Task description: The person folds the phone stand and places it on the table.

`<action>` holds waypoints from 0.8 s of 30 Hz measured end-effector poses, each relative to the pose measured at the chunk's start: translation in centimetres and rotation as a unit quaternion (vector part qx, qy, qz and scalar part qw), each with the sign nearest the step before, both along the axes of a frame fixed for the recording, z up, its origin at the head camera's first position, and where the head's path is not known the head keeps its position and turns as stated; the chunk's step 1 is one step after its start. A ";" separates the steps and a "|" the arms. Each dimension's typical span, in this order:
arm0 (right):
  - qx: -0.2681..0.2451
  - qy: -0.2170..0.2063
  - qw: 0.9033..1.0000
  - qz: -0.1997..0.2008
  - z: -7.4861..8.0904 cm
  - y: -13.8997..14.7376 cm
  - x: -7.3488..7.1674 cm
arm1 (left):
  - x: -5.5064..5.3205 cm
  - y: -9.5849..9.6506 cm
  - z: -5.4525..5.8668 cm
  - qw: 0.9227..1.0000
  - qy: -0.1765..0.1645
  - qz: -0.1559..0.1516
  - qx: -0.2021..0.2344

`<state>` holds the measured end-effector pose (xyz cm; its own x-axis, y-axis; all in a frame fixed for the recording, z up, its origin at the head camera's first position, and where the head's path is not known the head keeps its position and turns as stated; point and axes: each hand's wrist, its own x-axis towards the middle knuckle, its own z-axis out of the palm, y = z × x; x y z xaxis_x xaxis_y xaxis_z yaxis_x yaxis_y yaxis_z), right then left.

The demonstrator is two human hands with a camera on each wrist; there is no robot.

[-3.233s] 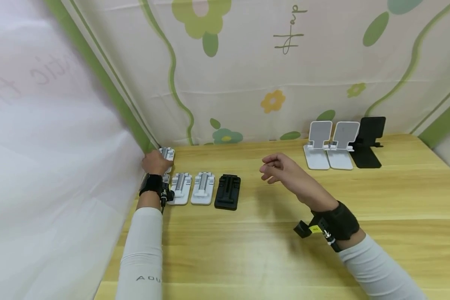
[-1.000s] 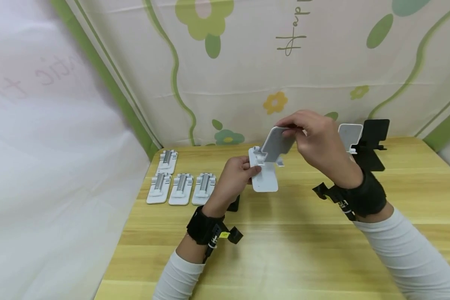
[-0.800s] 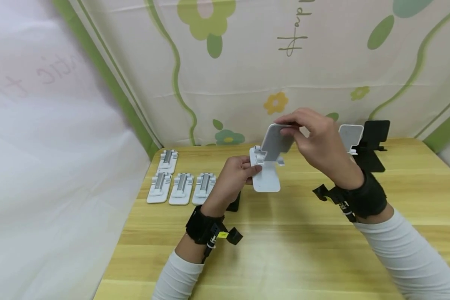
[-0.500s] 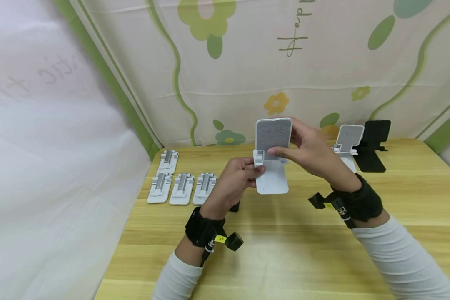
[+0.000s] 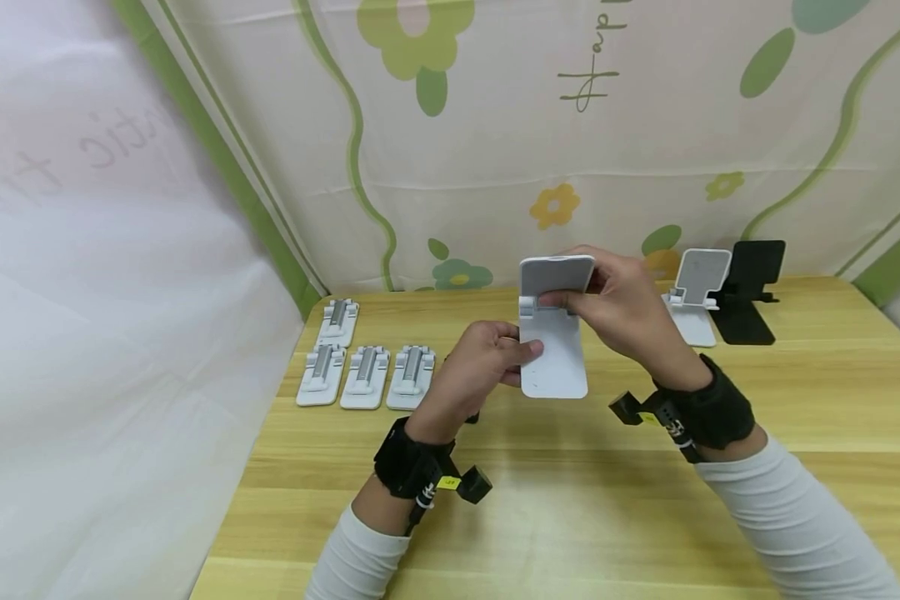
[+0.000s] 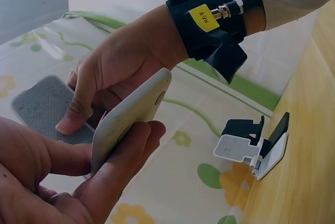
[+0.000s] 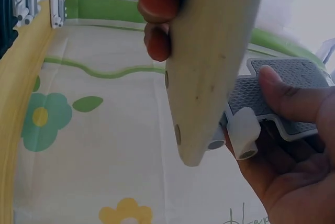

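Observation:
Above the table's middle, both hands hold a white phone stand, its base plate (image 5: 553,367) hanging downward and its grey-padded upper plate (image 5: 558,273) folded out. My left hand (image 5: 483,362) pinches the base by its left edge, thumb on the front face. My right hand (image 5: 622,308) grips the upper plate, with the thumb pressed on the grey pad near the hinge; its other fingers are behind the plate. The right wrist view shows that thumb on the textured pad (image 7: 293,80) beside the white hinge (image 7: 243,130). In the left wrist view the base (image 6: 128,111) appears edge-on.
Several folded white stands (image 5: 365,377) lie at the table's left. A folded black stand (image 5: 473,417) is mostly hidden behind my left hand. At the back right stand an unfolded white stand (image 5: 699,287) and a black one (image 5: 753,271). A patterned cloth (image 5: 487,125) hangs behind.
A white stand has left the right-hand row and is now in both hands. My right hand shifted from the upper plate's top edge down to its pad, and the stand turned to face the head camera.

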<state>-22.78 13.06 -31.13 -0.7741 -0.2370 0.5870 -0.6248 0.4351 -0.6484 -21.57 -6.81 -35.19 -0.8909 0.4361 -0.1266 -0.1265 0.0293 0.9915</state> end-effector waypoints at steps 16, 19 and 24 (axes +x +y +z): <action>0.119 0.175 0.976 -0.057 2.6 -1.1 0.5 | -1.0 -0.1 -0.9 0.998 0.006 0.053 -0.033; 0.161 0.201 0.964 -0.057 3.2 -1.7 0.8 | -1.1 -0.2 -0.9 0.998 0.010 0.060 -0.028; 0.177 0.238 0.952 -0.075 3.1 -2.1 1.1 | -1.1 -0.3 -0.8 0.998 0.011 0.062 -0.019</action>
<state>-21.68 10.97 -28.07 -0.4802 -0.3937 0.7839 -0.7253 0.6808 -0.1024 -22.69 -7.07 -36.03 -0.9404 0.3178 -0.1210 -0.1097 0.0533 0.9925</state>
